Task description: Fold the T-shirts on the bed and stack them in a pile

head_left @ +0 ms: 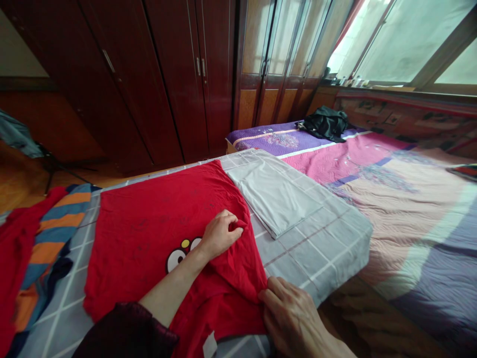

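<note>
A red T-shirt [145, 209] with a printed cartoon face of large eyes lies spread on the grey checked cover [316, 248]. My left hand [219, 233] reaches across the print and pinches the cloth near the shirt's right edge. Lower down, my right hand [292, 315] grips the same edge between thumb and fingers. Between the hands the fabric is rumpled. A white label [209, 345] shows at the bottom, and my left forearm covers part of the print. Just beyond the shirt's right edge lies a folded light grey garment [276, 194], flat and apart from both hands.
At the left edge, a striped orange and blue garment [59, 223] lies beside more red cloth [15, 248]. A bed with a patchwork quilt [395, 199] stands to the right, with black clothing [326, 123] on it. Dark red wardrobes [175, 74] line the back.
</note>
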Motion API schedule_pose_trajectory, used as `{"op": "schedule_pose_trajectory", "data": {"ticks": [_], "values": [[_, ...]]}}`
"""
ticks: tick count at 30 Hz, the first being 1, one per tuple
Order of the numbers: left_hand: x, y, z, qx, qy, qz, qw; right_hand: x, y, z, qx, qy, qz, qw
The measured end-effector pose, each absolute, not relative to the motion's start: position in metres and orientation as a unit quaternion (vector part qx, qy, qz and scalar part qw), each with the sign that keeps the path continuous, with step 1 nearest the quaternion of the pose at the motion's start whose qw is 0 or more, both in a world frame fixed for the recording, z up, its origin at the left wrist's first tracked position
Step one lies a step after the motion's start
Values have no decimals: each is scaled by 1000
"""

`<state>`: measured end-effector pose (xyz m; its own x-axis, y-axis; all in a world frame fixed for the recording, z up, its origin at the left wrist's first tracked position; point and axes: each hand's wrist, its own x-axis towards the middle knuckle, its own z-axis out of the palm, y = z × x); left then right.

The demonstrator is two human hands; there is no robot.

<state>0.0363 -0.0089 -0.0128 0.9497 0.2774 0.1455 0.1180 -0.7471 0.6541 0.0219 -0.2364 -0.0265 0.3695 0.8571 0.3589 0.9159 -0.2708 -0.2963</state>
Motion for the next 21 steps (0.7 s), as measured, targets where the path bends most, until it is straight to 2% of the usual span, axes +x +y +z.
{"op": "schedule_pose_trajectory", "data": {"ticks": [11, 14, 16, 19, 21], "values": [[34, -8, -19, 947, 134, 88, 278, 22, -240, -28, -801, -564, -34, 197], [31, -11, -14, 959, 154, 99, 217, 20, -241, -26, -812, -558, -1, 173], [28, -16, -7, 964, 156, 149, 154, 22, -241, -21, -815, -556, 26, 160], [23, -27, 1, 966, 87, 220, 107, 34, -239, -4, -807, -564, 76, 161], [22, -35, 0, 973, 7, 205, 108, 49, -235, 12, -805, -561, 83, 172]]}}
